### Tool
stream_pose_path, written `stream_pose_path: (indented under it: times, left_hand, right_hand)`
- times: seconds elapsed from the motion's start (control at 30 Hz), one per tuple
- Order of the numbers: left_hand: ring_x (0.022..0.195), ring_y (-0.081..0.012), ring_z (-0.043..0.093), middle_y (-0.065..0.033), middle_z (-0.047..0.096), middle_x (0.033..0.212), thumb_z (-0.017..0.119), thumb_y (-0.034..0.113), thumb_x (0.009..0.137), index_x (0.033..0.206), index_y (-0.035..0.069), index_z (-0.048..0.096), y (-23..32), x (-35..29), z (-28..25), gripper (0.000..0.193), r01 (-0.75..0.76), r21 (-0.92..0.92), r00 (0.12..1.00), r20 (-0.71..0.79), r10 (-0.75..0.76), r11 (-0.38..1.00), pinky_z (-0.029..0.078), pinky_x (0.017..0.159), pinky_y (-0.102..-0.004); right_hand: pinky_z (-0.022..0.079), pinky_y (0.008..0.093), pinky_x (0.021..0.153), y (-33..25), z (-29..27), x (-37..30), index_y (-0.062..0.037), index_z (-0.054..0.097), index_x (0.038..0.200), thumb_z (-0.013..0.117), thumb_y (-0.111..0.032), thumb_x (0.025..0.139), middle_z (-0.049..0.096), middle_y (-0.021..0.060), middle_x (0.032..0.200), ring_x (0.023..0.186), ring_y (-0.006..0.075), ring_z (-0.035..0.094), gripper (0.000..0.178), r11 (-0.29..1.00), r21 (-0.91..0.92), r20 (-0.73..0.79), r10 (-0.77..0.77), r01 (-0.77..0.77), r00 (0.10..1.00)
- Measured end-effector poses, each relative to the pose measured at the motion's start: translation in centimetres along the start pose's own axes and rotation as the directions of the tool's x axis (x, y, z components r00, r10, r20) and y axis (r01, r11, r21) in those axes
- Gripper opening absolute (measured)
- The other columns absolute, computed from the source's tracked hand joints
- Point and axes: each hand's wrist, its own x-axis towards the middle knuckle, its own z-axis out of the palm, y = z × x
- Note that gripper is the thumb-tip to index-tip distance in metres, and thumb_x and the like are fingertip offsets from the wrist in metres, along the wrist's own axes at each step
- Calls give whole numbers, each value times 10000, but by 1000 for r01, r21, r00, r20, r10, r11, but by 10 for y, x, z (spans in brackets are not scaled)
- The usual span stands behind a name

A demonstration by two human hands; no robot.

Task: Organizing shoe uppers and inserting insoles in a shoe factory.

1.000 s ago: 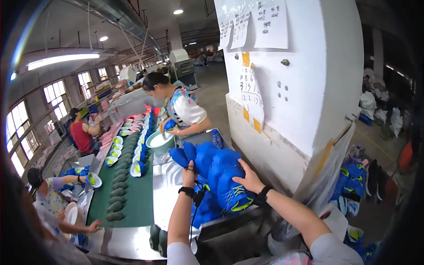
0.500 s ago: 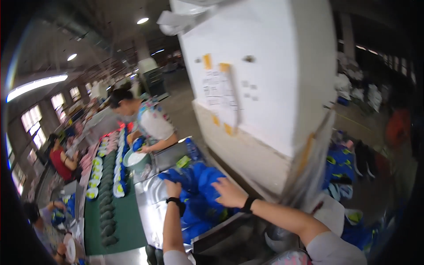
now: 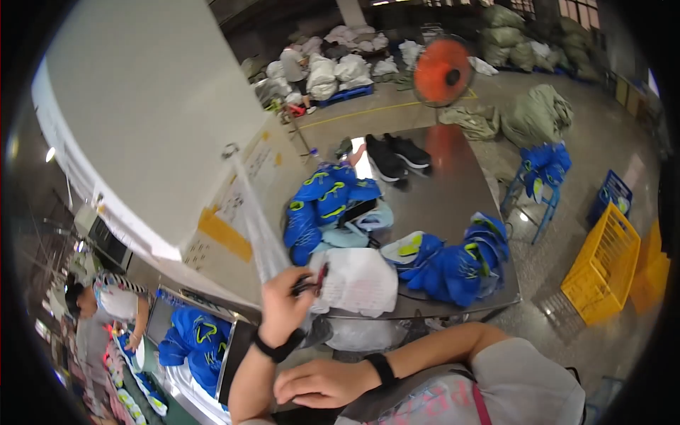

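Note:
My left hand (image 3: 285, 304) is raised at the near edge of a steel table (image 3: 443, 185), closed around a small black-and-red hand tool (image 3: 309, 283) that looks like thread snips. Low in front of my body, my right hand (image 3: 321, 383) lies palm down beside my left forearm, its fingers loosely stretched and nothing seen in them. Just past the tool is a white sheet or bag (image 3: 360, 282). Blue shoe uppers (image 3: 453, 263) with yellow-green parts lie bunched to its right, and more blue uppers (image 3: 329, 193) are heaped behind it.
Black sneakers (image 3: 388, 157) stand farther back on the table. A white pillar (image 3: 134, 106) rises at left, above another pile of blue uppers (image 3: 195, 343). To the right are a blue stool (image 3: 544, 212), a yellow crate (image 3: 602, 265) and an orange fan (image 3: 443, 71). A co-worker (image 3: 117, 301) stands at left.
The view has swung right, from the pile of blue uppers to the steel table. Both hands have left that pile; my left now grips the black-and-red tool, my right is drawn in.

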Motion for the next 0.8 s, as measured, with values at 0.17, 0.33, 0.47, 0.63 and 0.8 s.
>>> stream_pose_path:
  times: [0.17, 0.33, 0.47, 0.63, 0.8]
  left_hand:
    - [746, -322, 583, -130, 582, 836, 646, 127, 683, 937, 49, 605, -34, 33, 161, 269, -190, 132, 906, 406, 122, 973, 472, 642, -380]
    - [775, -355, 584, -165, 563, 880, 614, 268, 735, 1197, 173, 461, -51, 28, 275, 496, -226, 247, 700, 714, -19, 942, 472, 650, -439]
    - [814, -367, 572, -181, 536, 956, 579, 260, 752, 1203, 169, 432, -59, 15, 309, 483, -183, 300, 692, 716, -94, 936, 472, 673, -447]
    - [850, -362, 555, -168, 524, 984, 540, 274, 768, 1062, 132, 511, -98, -18, 309, 328, 118, 69, 820, 556, -137, 991, 469, 719, -422]
    - [767, -342, 554, -154, 572, 799, 555, 231, 787, 921, 51, 526, -70, -18, 313, 227, 173, 75, 895, 403, -188, 982, 444, 681, -416]
  right_hand:
    - [462, 339, 646, -74, -79, -77, -48, 579, 920, 532, -63, 808, 580, 89, 849, 759, 283, 577, 122, 939, -266, -178, 176, -220, 968]
    - [457, 275, 609, -117, -141, -164, -29, 596, 901, 530, -50, 814, 603, 77, 779, 684, 190, 590, 111, 786, -209, -577, 382, -582, 722]
    - [461, 222, 608, -138, -184, -202, 2, 597, 862, 488, 29, 811, 594, 75, 795, 674, 115, 579, 124, 732, -68, -815, 351, -677, 462]
    - [466, 245, 680, -125, -276, -272, -5, 467, 1120, 514, 53, 716, 456, 128, 1127, 778, 175, 579, 411, 433, -85, -979, 131, -897, 156]
    - [426, 424, 848, -74, -347, -395, -82, 316, 1259, 543, -51, 686, 406, 224, 1219, 1040, 408, 469, 618, -295, -187, -981, 110, -937, 161]
